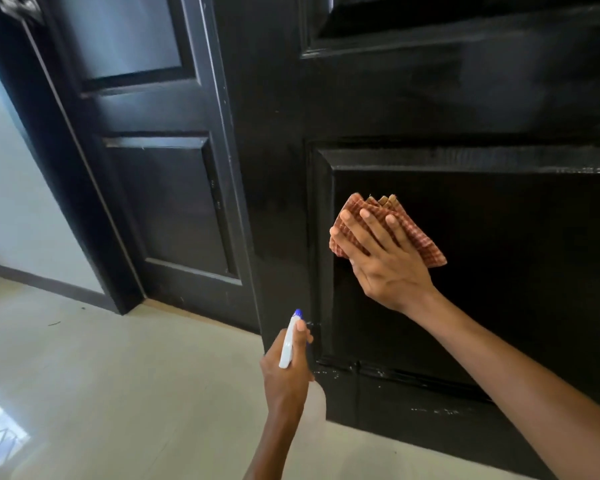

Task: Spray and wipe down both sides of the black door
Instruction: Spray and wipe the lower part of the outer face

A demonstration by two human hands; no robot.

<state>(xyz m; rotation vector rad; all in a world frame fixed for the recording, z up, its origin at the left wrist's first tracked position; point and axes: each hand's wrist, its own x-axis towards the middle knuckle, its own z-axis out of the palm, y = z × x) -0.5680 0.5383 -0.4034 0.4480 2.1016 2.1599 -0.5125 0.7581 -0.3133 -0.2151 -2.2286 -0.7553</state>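
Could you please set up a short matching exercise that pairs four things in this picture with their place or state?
Things:
1. checked cloth
2. spray bottle
3. door knob
4. floor

Places or states:
A. at the top left corner of the view
B. gripped in the left hand, nozzle toward the black door
C. pale and glossy, with a window reflection
D. pressed flat against the lower door panel by the right hand

Right pairs: 1-D, 2-B, 3-A, 4-C
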